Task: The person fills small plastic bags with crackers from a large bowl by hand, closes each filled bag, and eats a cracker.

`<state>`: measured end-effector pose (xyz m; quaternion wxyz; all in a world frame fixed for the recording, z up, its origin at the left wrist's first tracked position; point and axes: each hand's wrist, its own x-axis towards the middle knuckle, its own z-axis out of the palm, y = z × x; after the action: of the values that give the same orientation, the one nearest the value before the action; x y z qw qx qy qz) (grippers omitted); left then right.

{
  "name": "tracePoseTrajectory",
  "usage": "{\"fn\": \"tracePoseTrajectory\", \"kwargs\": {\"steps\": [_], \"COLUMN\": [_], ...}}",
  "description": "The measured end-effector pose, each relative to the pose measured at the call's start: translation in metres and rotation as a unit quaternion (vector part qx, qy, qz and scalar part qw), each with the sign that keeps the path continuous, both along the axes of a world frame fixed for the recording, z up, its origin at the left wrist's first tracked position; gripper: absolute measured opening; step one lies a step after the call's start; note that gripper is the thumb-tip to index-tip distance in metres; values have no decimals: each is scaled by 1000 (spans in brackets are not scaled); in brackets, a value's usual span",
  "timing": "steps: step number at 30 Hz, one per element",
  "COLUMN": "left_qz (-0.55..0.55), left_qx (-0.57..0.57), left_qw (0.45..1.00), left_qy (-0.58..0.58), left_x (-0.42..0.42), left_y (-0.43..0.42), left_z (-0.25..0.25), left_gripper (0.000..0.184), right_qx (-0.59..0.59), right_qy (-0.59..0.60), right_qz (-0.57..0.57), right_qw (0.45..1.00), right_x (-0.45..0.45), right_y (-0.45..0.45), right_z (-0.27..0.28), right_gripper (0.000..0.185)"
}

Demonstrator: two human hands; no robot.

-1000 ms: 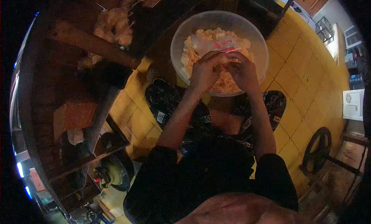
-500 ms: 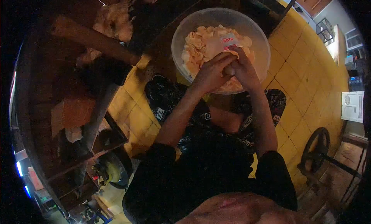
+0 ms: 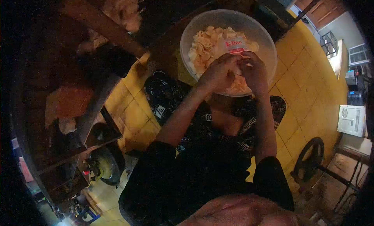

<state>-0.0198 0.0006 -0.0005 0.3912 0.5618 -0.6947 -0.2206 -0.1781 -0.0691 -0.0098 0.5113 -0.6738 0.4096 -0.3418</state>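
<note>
A round translucent tub (image 3: 269,39) stands between my knees and holds many pale orange crackers (image 3: 206,45). Over the crackers is a clear plastic bag with a white and red label (image 3: 236,43). My left hand (image 3: 223,72) and my right hand (image 3: 254,72) meet above the near half of the tub, just below the label. Both have bent fingers pressed together at the bag's near edge. Fine detail between the fingertips is too dark to make out.
Yellow floor tiles (image 3: 300,85) surround the tub. Dark wooden furniture with a shelf (image 3: 105,136) stands at the left. A black wheel (image 3: 309,159) on a shaft is at the lower right, and a white appliance (image 3: 351,120) is at the right edge.
The bag's label has shifted and turned in the tub, and my fingers have moved from a tight overlap to meeting side by side. The whole view has tilted slightly.
</note>
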Motion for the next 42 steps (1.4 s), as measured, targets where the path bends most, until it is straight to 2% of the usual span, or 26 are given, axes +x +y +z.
{"fn": "tracePoseTrajectory", "kwargs": {"steps": [2,3,5,7,8,9,10,12,14,15,17,18,19,20,22,23,26,28,30,31,33,36,40,42], "left_qz": [-18,-31,-18,-1,26,54,57,159,180,198,200,203,203,200,191,185,171,162,213,209,198,180,203,204], "left_qx": [26,54,18,-20,-54,-87,-87,-45,-77,-105,-115,-125,-127,-106,-90,-117,-140,-141,-70,-73,1,-36,-50,-2], "left_qw": [998,994,997,998,998,994,994,986,981,974,973,971,971,971,968,966,966,967,952,954,938,950,955,946], "left_qy": [49,95,75,53,4,-45,-42,-6,3,12,15,20,18,77,136,134,135,136,207,203,286,253,211,252], "left_x": [-2,-2,-3,2,6,8,10,10,12,13,14,15,17,17,17,17,20,22,19,17,17,20,16,14], "left_y": [-1,0,0,-4,-6,-6,-4,-1,-3,-3,-2,-2,-4,-5,-9,-7,-6,-10,-7,-5,-2,-7,-5,-4], "left_z": [3,2,-2,-8,-11,-14,-18,-11,-9,-9,-10,-11,-13,-14,-16,-16,-21,-26,-21,-17,-11,-21,-18,-10], "left_gripper": [55,55,55,55,46,37,37,23,24,26,22,18,18,17,17,19,19,20,19,19,14,16,15,17], "right_qx": [-183,-180,-215,-170,-122,-121,-103,-89,-222,-223,-103,-104,-91,-78,-59,-39,-100,-129,-160,-142,-128,-114,-150,-170], "right_qy": [107,112,106,94,79,81,111,142,378,377,471,470,483,494,505,515,486,451,414,438,458,450,418,412], "right_qz": [-31,-32,-29,7,43,46,51,59,106,106,261,260,311,360,359,361,352,361,366,373,377,395,335,302], "right_qw": [977,977,970,981,988,988,987,984,893,893,836,837,814,788,783,777,794,806,817,805,795,793,831,843], "right_x": [1,0,0,0,1,0,-2,-4,-4,-1,5,8,11,15,22,23,15,14,16,18,21,18,9,5], "right_y": [-7,-9,-13,-17,-16,-15,-14,-14,-16,-16,-12,-11,-11,-10,-12,-13,-10,-9,-10,-12,-13,-11,-5,-7], "right_z": [-8,-12,-15,-13,-9,-4,3,4,-7,-10,-12,-10,-7,-3,2,3,5,-17,-18,-18,-7,7,4,2], "right_gripper": [36,36,34,34,34,34,36,38,48,48,64,64,65,66,63,61,55,54,53,53,54,53,51,51]}}
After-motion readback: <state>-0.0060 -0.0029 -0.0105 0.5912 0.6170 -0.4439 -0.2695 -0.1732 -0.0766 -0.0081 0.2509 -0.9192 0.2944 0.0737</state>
